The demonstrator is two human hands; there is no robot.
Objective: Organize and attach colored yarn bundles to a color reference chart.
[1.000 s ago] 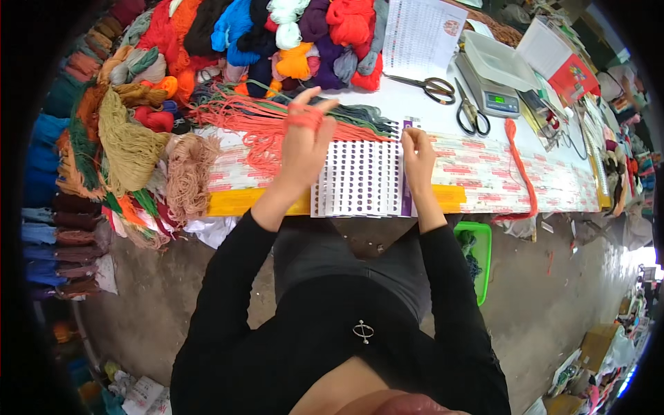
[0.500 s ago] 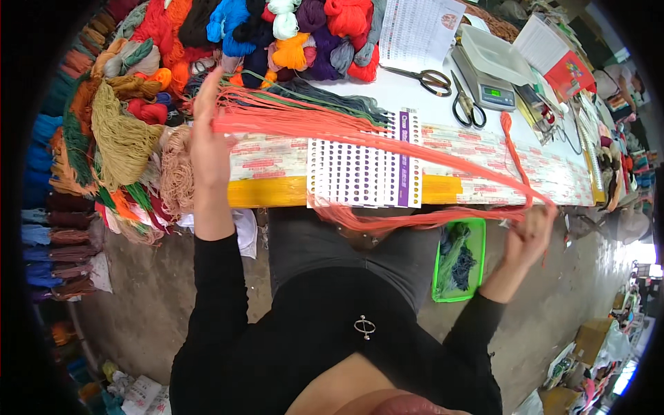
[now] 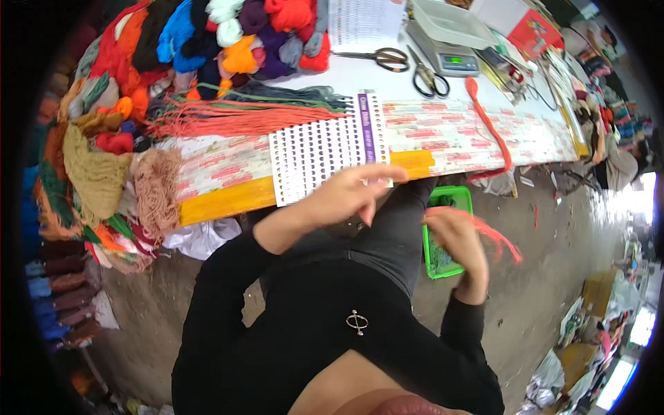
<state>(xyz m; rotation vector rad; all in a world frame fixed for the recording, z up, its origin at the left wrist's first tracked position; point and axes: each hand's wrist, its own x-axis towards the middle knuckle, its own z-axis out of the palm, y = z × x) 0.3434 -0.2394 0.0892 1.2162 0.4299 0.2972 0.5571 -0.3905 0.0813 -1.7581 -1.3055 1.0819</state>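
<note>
My left hand (image 3: 351, 195) is over the table's near edge, in front of the perforated thread cards (image 3: 315, 155). Its index finger points right and its thumb hangs apart; nothing shows in it. Above the green tray (image 3: 468, 202), my right hand (image 3: 458, 238), slightly blurred, is closed on a bundle of coral thread (image 3: 503, 241), whose loose ends trail out to the right. Rows of coral threads (image 3: 242, 116) and dark green threads (image 3: 290, 92) run left from the holes in the cards. A separate coral strand (image 3: 490, 128) lies across the table's right part and hangs at its edge.
Piled skeins of many colours (image 3: 238, 55) cover the table's left and back. Two pairs of scissors (image 3: 430, 81) lie behind the cards, beside a digital scale (image 3: 453, 63) with a clear plastic box (image 3: 453, 24) on top. The green tray holding dark thread sits below the table edge.
The long coral hank stretched between my hands is no longer spread out. My left hand came right and nearer; my right hand came left and nearer, with coral thread trailing. The view shifted.
</note>
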